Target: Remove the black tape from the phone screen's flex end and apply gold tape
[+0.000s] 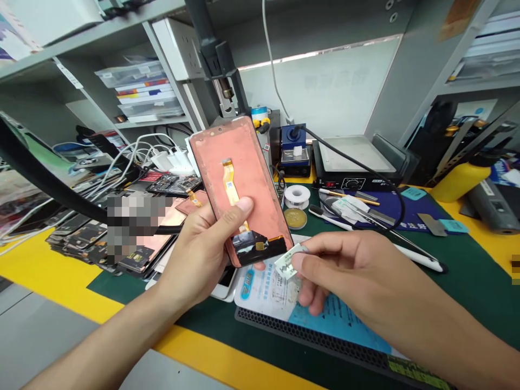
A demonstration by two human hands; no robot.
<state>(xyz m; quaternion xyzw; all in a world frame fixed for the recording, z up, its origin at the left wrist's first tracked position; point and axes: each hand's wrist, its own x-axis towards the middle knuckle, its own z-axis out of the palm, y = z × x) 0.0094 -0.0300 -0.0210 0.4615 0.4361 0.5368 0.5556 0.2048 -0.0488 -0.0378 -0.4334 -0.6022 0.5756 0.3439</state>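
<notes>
Left hand [190, 254] grips a phone screen [239, 184] in the air above the table's [73, 281] front edge, thumb resting on its ribbon cable [229, 181]. Right hand [357, 271] pinches a small blade [288, 261] between thumb and fingers, just beside the screen. Below lies a printed mat [264, 287]. Beyond stand a solder spool [297, 196], flux tin [294, 218] and heating plate [353, 160], with a black cable [390, 179] looping across. Stacked phone parts [77, 241] lie toward the left edge.

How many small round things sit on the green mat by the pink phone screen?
2: a white spool of silver solder wire, and just below it a round gold tin. More may be hidden.
</notes>
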